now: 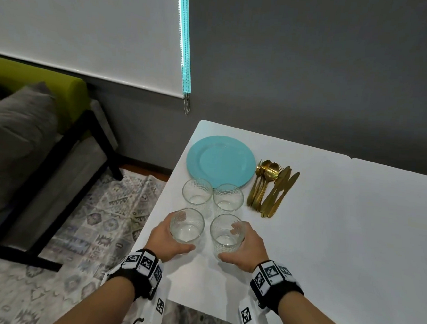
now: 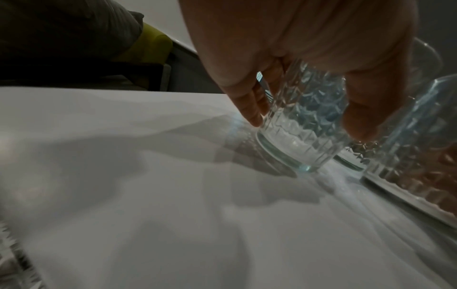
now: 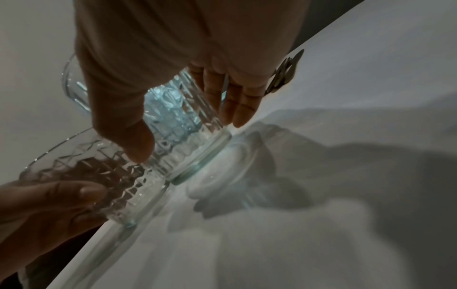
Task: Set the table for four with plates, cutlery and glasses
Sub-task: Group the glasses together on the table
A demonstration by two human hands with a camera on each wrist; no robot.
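Observation:
Four clear patterned glasses stand in a square near the table's left edge. My left hand grips the near left glass, thumb on the near side and fingers round the far side. My right hand grips the near right glass the same way. The left wrist view shows my left hand wrapped on its glass, base on the table. In the right wrist view my right hand holds its glass. Behind lie the far glasses, a teal plate stack and gold cutlery.
The white table stretches to the right against a grey wall. Left of the table, lower down, are a patterned rug and a green and grey sofa. A roller blind hangs at the upper left.

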